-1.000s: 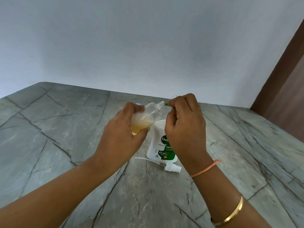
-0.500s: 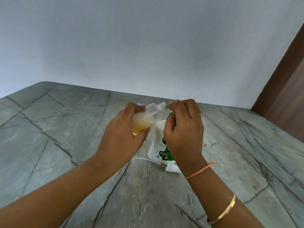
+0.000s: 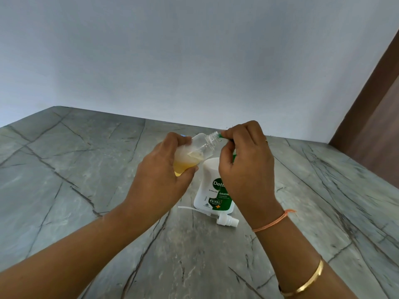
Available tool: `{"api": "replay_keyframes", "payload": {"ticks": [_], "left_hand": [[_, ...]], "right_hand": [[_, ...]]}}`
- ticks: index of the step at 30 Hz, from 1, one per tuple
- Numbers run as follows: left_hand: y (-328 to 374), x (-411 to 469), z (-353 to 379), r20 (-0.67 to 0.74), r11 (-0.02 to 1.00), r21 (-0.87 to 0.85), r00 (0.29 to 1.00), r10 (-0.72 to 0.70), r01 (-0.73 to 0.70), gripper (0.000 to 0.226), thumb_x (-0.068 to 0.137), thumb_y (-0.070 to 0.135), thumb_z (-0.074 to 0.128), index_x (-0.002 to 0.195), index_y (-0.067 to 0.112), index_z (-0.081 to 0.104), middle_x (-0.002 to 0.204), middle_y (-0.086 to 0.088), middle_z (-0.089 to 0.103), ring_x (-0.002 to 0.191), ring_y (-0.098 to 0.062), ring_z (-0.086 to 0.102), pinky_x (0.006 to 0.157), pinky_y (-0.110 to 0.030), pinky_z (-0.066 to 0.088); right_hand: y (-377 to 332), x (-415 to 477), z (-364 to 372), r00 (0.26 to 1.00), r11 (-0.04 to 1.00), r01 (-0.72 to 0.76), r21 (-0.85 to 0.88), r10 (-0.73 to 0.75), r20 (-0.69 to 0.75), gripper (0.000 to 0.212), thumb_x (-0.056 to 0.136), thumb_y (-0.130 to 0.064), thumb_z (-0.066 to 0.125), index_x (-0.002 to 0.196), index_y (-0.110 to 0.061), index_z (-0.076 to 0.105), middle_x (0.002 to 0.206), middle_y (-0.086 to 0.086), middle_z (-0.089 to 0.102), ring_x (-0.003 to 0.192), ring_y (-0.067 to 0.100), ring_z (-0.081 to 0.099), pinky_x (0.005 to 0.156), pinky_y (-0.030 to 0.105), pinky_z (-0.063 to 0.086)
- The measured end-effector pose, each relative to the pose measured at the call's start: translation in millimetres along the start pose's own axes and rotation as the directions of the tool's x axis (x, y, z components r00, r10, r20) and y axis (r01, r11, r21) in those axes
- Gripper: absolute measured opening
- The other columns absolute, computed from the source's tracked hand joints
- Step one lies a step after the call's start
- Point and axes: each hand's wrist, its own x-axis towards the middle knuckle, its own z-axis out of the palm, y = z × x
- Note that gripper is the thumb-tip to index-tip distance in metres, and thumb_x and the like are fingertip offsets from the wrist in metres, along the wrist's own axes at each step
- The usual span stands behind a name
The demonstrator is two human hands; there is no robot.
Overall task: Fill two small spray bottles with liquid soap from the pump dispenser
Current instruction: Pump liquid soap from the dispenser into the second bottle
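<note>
Nearest the camera, a gold bangle point(image 3: 306, 281) and an orange thread point(image 3: 272, 223) sit on the right forearm. Beyond them, a white spray head point(image 3: 226, 221) with its thin dip tube lies on its side on the grey veined tabletop point(image 3: 86, 173), just beside the near base of the pump dispenser point(image 3: 210, 190), which stands upright.

The right hand point(image 3: 246, 169) is curled over the dispenser's top and hides the pump head. Its fingertips point(image 3: 228, 133) pinch at the green spout point(image 3: 219, 136), which peeks out on the far side. The left hand point(image 3: 164, 178) is wrapped round the lower body of a clear spray bottle point(image 3: 200, 147), held in the air. The bottle is tilted so that its open threaded neck points up and to the right, with the mouth touching or just beside the spout. Yellow soap pools in the low end, and the bottle looks well under half full. A second bottle is not in view.

The step in hand appears to be pumping soap into this first bottle. To do it well, the mouth should sit snug under the spout before each press. Presses should be slow and full so the thick soap does not string down the outside, and the tilt should be shallow enough that the pool never reaches the neck.

Farther off stand a pale wall point(image 3: 194, 61) and, at the far right, a brown panel point(image 3: 380, 126).
</note>
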Motion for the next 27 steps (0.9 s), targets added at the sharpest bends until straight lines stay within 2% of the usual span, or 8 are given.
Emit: {"api": "replay_keyframes", "payload": {"ticks": [6, 12, 16, 21, 27], "left_hand": [[-1.3, -0.2, -1.0, 0.004, 1.0, -0.024, 1.0, 0.02, -0.02, 0.046, 0.074, 0.023, 0.075, 0.112, 0.027, 0.05, 0.112, 0.006, 0.061, 0.092, -0.014, 0.058, 0.075, -0.039, 0.056], [-2.7, -1.1, -0.5, 0.005, 1.0, 0.002, 1.0, 0.023, -0.023, 0.047, 0.073, 0.024, 0.075, 0.113, 0.027, 0.049, 0.108, 0.014, 0.055, 0.091, -0.012, 0.056, 0.076, -0.035, 0.055], [-2.0, -1.2, -0.1, 0.009, 1.0, 0.014, 1.0, 0.021, -0.021, 0.048, 0.073, 0.024, 0.075, 0.114, 0.027, 0.049, 0.109, 0.01, 0.057, 0.091, -0.012, 0.056, 0.076, -0.033, 0.055], [-1.2, -0.5, -0.4, 0.007, 1.0, 0.01, 1.0, 0.012, -0.012, 0.048, 0.074, 0.025, 0.074, 0.115, 0.027, 0.049, 0.113, 0.005, 0.06, 0.093, -0.016, 0.058, 0.079, -0.038, 0.055], [-2.4, -0.8, -0.5, 0.009, 0.999, 0.008, 0.999, 0.035, -0.035, 0.047, 0.074, 0.024, 0.074, 0.113, 0.028, 0.048, 0.114, 0.008, 0.059, 0.09, -0.012, 0.057, 0.075, -0.031, 0.054]], "right_hand": [[2.8, -6.1, 7.2, 0.997, 1.0, 0.02, 0.001, -0.02, -0.076, 0.018, 0.078, 0.001, 0.047, 0.086, -0.001, 0.064, 0.086, 0.015, 0.058, 0.077, 0.028, 0.058, 0.061, 0.026, 0.045], [1.3, -8.8, 7.7, 0.998, 1.0, 0.018, 0.001, -0.017, -0.062, 0.021, 0.078, -0.002, 0.043, 0.085, 0.0, 0.063, 0.085, 0.014, 0.058, 0.076, 0.028, 0.057, 0.061, 0.025, 0.044], [0.7, -3.4, 1.0, 1.0, 1.0, 0.005, 0.004, -0.005, -0.016, 0.016, 0.076, 0.002, 0.051, 0.085, -0.002, 0.063, 0.087, 0.014, 0.058, 0.076, 0.027, 0.058, 0.059, 0.024, 0.044], [2.8, 2.3, -2.0, 1.0, 1.0, -0.004, -0.013, 0.004, 0.029, 0.016, 0.075, 0.007, 0.059, 0.087, -0.002, 0.062, 0.089, 0.015, 0.057, 0.077, 0.028, 0.058, 0.062, 0.023, 0.042], [2.3, -7.5, 8.4, 0.993, 0.999, 0.041, -0.029, -0.044, -0.113, 0.018, 0.078, -0.001, 0.046, 0.083, 0.0, 0.063, 0.082, 0.014, 0.058, 0.073, 0.026, 0.056, 0.06, 0.026, 0.043]]}}
